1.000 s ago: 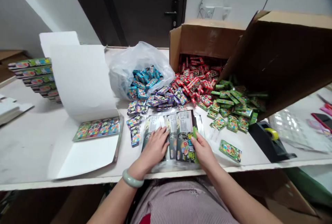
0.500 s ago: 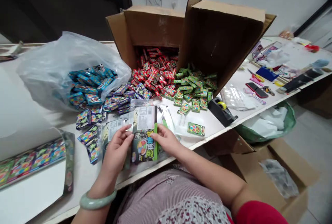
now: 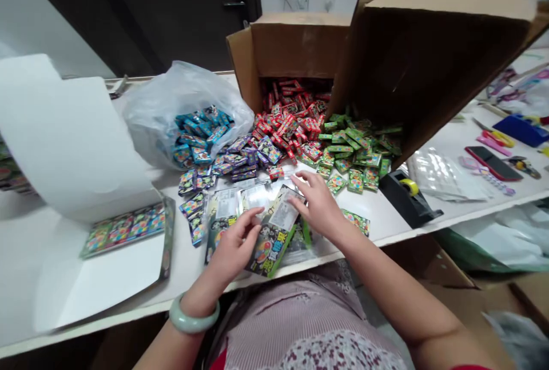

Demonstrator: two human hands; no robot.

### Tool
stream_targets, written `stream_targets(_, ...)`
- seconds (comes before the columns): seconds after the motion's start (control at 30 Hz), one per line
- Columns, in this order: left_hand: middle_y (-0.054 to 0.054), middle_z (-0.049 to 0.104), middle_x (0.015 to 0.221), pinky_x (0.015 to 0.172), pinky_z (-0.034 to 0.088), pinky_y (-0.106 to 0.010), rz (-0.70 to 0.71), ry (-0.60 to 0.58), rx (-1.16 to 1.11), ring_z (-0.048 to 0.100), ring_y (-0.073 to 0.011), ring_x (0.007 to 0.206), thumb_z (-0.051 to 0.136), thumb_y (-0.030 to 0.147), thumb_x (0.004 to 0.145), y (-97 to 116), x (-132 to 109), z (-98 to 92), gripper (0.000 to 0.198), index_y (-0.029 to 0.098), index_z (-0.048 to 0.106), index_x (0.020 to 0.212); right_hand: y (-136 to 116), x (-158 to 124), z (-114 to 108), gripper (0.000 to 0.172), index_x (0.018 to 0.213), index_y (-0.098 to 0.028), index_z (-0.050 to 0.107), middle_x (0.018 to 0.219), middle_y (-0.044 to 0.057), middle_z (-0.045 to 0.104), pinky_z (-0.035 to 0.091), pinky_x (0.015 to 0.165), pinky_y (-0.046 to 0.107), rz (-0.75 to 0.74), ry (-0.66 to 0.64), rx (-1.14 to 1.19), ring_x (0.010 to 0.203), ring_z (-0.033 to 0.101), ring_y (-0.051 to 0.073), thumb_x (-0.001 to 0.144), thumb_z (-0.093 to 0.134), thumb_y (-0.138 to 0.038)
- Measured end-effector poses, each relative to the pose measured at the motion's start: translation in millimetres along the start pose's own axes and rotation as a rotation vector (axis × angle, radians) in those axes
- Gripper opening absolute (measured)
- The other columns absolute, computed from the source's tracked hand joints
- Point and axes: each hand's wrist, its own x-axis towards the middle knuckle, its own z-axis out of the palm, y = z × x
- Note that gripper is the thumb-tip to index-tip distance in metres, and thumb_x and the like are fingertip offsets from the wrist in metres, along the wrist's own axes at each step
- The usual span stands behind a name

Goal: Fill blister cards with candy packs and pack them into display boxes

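My left hand (image 3: 235,244) pinches the left edge of a black-and-green printed packet (image 3: 270,241) with a pale label panel. The packet lies tilted near the table's front edge. At its upper right corner is my right hand (image 3: 318,204), thumb over the packet and fingers spread apart. Beneath and beside it are more clear-wrapped printed packets (image 3: 225,204), partly hidden by the hands. A few small purple boxes (image 3: 193,210) lie to the left. One small green box (image 3: 357,221) sits just right of my right wrist.
An open cardboard box (image 3: 295,44) spills small red boxes (image 3: 291,124); small green boxes (image 3: 354,147) lie beside them. A clear bag (image 3: 150,107) holds blue boxes (image 3: 201,130). A black tape dispenser (image 3: 407,201) stands right, a white-lined display carton (image 3: 107,284) left.
The view has swung left, bringing more of the white carton into sight. The packet has turned from upright to tilted, and my right hand has moved up to its top corner with fingers spread.
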Motion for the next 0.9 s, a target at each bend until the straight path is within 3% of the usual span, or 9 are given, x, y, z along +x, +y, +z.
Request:
stream_targets(0.13, -0.003, 0.061, 0.088, 0.075, 0.046, -0.029, 0.085, 0.029, 0.155, 0.058, -0.0149, 0.079, 0.043, 0.027, 0.091, 7.8, -1.9, -10.1, 0.037, 0.019, 0.053, 0.126, -11.1, -3.9, 22.2, 0.023, 0.106, -0.019, 0.064, 0.105, 0.008, 0.063, 0.049, 0.092, 0.040, 0.025, -0.116, 0.271, 0.102, 0.059, 0.023, 0.084, 0.065, -0.020)
stream_targets(0.27, -0.004, 0.062, 0.089, 0.077, 0.046, -0.029, 0.128, 0.009, 0.181, 0.057, -0.0144, 0.080, 0.043, 0.025, 0.092, 13.9, -3.6, -20.6, 0.037, 0.018, 0.054, 0.127, -10.8, 3.6, 22.2, 0.041, 0.117, -0.019, 0.057, 0.117, 0.011, 0.058, 0.044, 0.098, 0.042, 0.049, -0.005, 0.343, 0.114, 0.053, 0.023, 0.079, 0.071, -0.024)
stream_targets(0.4, -0.003, 0.062, 0.088, 0.078, 0.047, -0.029, 0.117, 0.001, 0.156, 0.057, -0.0142, 0.078, 0.044, 0.025, 0.091, 17.3, -5.5, -27.7, 0.037, 0.018, 0.055, 0.126, -10.9, 12.0, 15.3, 0.029, 0.104, -0.021, 0.061, 0.100, 0.005, 0.064, 0.049, 0.088, 0.039, 0.074, -0.142, 0.442, 0.095, 0.061, 0.021, 0.077, 0.073, -0.025)
stream_targets(0.53, -0.002, 0.060, 0.083, 0.075, 0.046, -0.028, 0.083, -0.034, 0.092, 0.055, -0.0146, 0.076, 0.045, 0.026, 0.090, 21.9, -6.4, -32.6, 0.037, 0.018, 0.058, 0.123, -11.8, 14.7, 16.9, 0.044, 0.114, -0.022, 0.059, 0.116, 0.009, 0.058, 0.045, 0.096, 0.043, 0.052, -0.023, 0.381, 0.111, 0.054, 0.024, 0.074, 0.076, -0.028)
stream_targets(0.6, -0.002, 0.058, 0.082, 0.072, 0.046, -0.027, 0.043, -0.089, 0.001, 0.055, -0.0147, 0.075, 0.047, 0.027, 0.087, 23.4, -6.0, -34.3, 0.038, 0.019, 0.058, 0.123, -10.9, 14.5, 20.3, 0.049, 0.119, -0.022, 0.056, 0.117, 0.010, 0.057, 0.045, 0.096, 0.043, 0.049, -0.033, 0.370, 0.111, 0.054, 0.024, 0.075, 0.075, -0.028)
stream_targets(0.7, -0.003, 0.060, 0.084, 0.071, 0.047, -0.027, -0.029, -0.116, -0.114, 0.055, -0.0153, 0.077, 0.051, 0.024, 0.082, 21.7, -3.6, -31.7, 0.042, 0.018, 0.059, 0.123, -10.8, 10.6, 31.0, 0.046, 0.119, -0.022, 0.057, 0.113, 0.009, 0.058, 0.047, 0.094, 0.042, 0.045, -0.097, 0.376, 0.107, 0.056, 0.024, 0.076, 0.073, -0.027)
stream_targets(0.9, -0.002, 0.061, 0.080, 0.068, 0.047, -0.027, -0.108, -0.029, -0.148, 0.055, -0.0150, 0.073, 0.054, 0.029, 0.083, 8.6, -2.0, -13.0, 0.037, 0.017, 0.061, 0.117, -15.5, -3.1, 52.2, 0.039, 0.109, -0.019, 0.058, 0.099, 0.007, 0.059, 0.050, 0.085, 0.040, 0.193, -0.037, 0.448, 0.091, 0.058, 0.021, 0.072, 0.072, -0.020)
